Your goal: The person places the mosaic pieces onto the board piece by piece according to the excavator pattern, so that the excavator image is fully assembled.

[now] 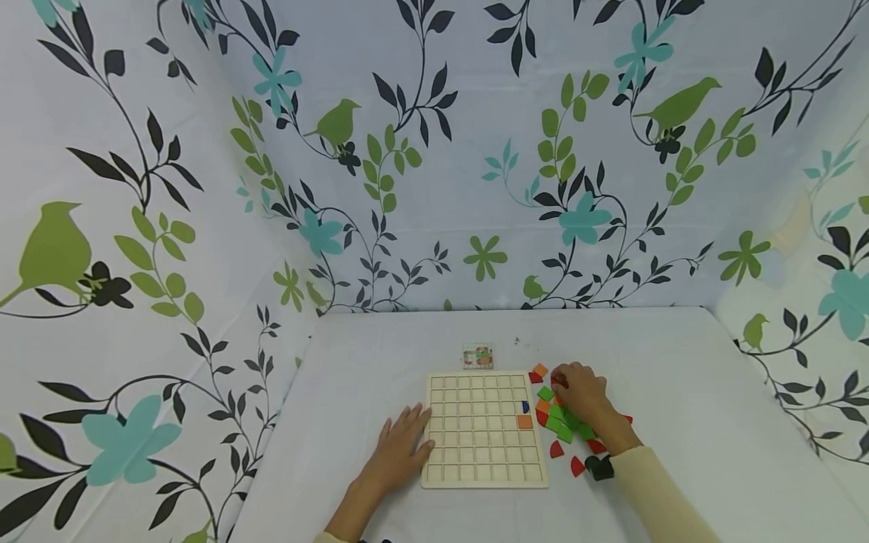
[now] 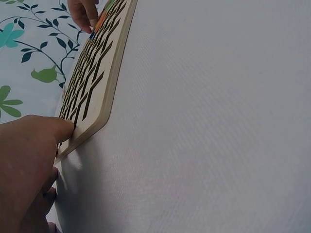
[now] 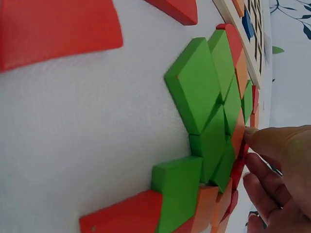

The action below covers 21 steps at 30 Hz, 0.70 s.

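Observation:
A wooden grid board (image 1: 483,483) lies on the table, with a small dark blue block (image 1: 526,407) and an orange square block (image 1: 525,422) in cells at its right side. Against the board's left edge rests my left hand (image 1: 399,451), fingers spread; the thumb touches the board's rim in the left wrist view. Over the loose blocks to the right of the board, my right hand (image 1: 582,392) pinches a red block (image 3: 245,149) between thumb and fingers; its shape is mostly hidden. Green diamond blocks (image 3: 197,87) lie close by, among orange and red ones.
Behind the board is a small card with a coloured picture (image 1: 478,356). Black blocks (image 1: 599,467) and a few red blocks (image 1: 577,466) lie nearer the front. The white-covered table (image 1: 380,347) meets a patterned curtain (image 1: 434,226) at the back.

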Each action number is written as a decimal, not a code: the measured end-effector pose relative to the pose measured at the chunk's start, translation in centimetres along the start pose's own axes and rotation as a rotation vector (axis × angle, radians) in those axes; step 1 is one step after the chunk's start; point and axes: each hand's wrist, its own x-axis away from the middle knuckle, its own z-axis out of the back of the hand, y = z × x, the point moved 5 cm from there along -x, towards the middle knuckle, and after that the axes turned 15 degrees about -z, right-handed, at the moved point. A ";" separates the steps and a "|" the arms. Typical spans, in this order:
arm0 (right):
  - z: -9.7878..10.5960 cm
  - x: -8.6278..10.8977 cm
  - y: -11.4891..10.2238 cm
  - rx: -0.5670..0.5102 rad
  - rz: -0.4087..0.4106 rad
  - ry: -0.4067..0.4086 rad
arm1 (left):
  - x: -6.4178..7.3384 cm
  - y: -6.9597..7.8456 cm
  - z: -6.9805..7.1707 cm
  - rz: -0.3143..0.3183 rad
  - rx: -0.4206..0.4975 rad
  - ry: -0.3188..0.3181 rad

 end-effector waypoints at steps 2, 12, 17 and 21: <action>0.0 0.0 -0.1 -0.002 0.008 0.017 | 0.0 -0.1 -0.1 0.000 -0.002 -0.002; -0.1 0.0 0.0 -0.018 -0.016 0.034 | -0.1 -0.1 -0.2 0.004 -0.004 0.000; -0.1 0.0 0.0 -0.009 -0.004 0.036 | -0.1 0.0 -0.2 0.005 -0.007 0.001; -0.2 0.1 0.0 0.017 0.010 0.035 | 0.0 0.0 -0.1 0.003 -0.012 0.003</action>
